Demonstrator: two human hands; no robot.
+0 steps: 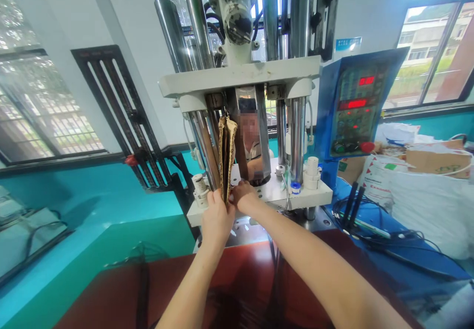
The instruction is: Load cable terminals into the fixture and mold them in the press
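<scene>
My left hand [217, 218] is at the lower end of a folded corrugated cardboard piece [227, 156], fingers to its left and thumb to its right. Those fingers are closed, but what lies between them is hidden. The cardboard stands upright in front of the press, with a thin wire or chain at its top. Just right of it, my right hand [244, 196] is over the white lower platen [274, 198], its fingers bent together. Anything pinched in them is too small or covered to make out. Both hands are below the upper platen [244, 77].
Steel guide columns [297, 141] flank the work space. A control box [357, 106] with red displays stands right, near cables [365, 215] and white sacks [425, 205]. A slotted black bracket [122, 111] leans left. A person [252, 146] shows between the columns, possibly reflected.
</scene>
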